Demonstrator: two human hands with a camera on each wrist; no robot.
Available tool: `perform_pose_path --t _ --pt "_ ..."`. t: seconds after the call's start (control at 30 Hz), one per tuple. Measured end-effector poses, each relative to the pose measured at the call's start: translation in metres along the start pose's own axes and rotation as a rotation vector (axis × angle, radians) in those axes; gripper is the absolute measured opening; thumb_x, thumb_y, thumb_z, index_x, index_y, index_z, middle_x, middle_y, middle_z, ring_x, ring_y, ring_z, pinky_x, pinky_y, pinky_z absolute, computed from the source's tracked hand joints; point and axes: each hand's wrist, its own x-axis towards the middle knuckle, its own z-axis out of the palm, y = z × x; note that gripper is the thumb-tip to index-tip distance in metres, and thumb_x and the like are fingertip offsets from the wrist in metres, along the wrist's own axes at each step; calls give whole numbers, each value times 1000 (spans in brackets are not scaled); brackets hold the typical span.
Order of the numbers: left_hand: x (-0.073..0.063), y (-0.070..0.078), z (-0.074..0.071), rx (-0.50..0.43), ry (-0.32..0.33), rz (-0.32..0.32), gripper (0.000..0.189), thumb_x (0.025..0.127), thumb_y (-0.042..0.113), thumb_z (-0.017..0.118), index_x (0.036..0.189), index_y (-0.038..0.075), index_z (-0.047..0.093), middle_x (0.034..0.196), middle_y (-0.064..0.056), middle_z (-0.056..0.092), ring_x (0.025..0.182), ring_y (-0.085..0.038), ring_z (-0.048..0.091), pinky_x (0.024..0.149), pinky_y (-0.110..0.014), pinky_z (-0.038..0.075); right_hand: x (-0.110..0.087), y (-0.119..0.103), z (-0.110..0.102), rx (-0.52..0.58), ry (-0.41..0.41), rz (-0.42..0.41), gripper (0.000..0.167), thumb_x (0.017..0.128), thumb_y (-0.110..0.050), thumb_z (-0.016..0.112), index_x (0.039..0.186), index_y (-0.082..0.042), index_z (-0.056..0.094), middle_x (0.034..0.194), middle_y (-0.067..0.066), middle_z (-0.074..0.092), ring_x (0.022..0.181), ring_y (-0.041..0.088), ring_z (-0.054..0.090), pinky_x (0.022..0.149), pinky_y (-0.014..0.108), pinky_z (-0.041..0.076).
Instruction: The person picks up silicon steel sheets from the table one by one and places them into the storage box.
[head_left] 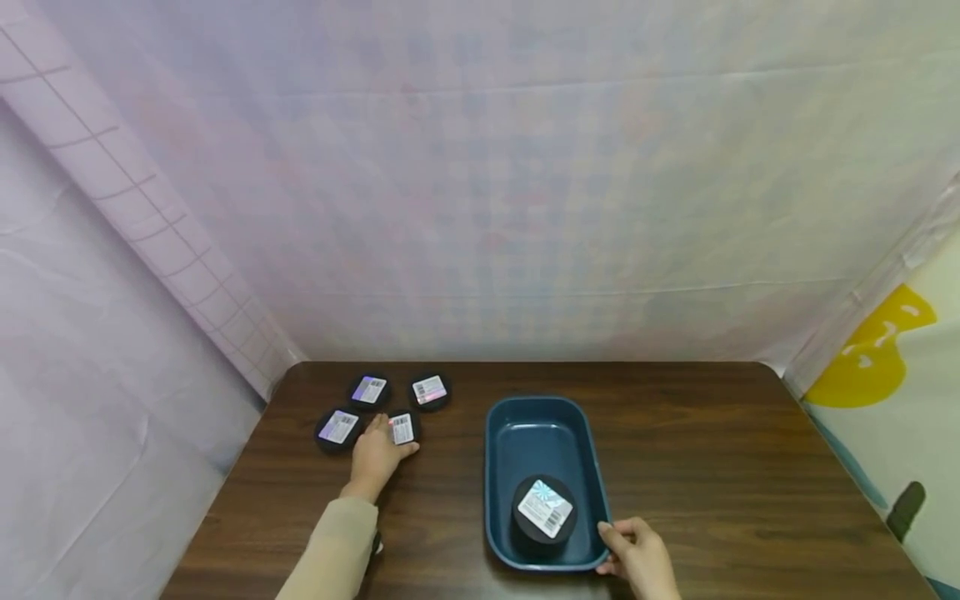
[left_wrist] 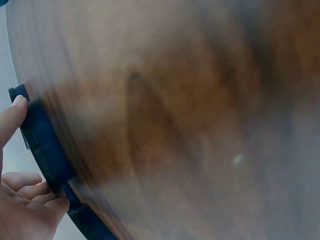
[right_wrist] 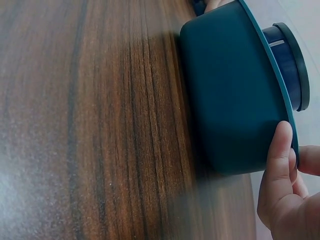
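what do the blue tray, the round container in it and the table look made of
Blue tray: probably satin plastic; even color, molded-looking rounded corners. Round container: likely plastic; smooth, uniformly dark sides. Table: wood or wood-look laminate; streaked brown grain, soft sheen.

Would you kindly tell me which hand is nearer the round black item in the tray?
Right. The right hand holds the tray by its corner, just right of the round black item; the left hand is farther left, holding a black disc.
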Motion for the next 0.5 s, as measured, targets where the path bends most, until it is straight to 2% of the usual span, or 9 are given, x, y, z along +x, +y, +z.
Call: perform_pose_path --t 0.13,0.27,0.5 --pt "-2 -1 3 -38 25 -19 82 67 28 82 122 -21 46 127 -36 46 112 -50 49 94 -52 41 3 2 0 5 -19 -2 20 89 -3 58 91 14 49 66 8 49 50 18 54 52 31 54" --pt "0 -1 3 -61 22 -24 84 66 27 83 123 -21 44 125 -36 46 110 -51 49 93 -53 41 3 3 0 8 -15 11 18 89 -2 57 92 14 48 65 8 48 50 17 54 52 31 54" --pt "2 2 -7 -13 -50 -20 90 65 31 83 125 -22 41 120 -38 45 108 -51 46 92 -54 40 2 2 -1 10 -14 -7 21 88 -2 58 92 15 47 63 8 46 49 17 53 52 31 54"
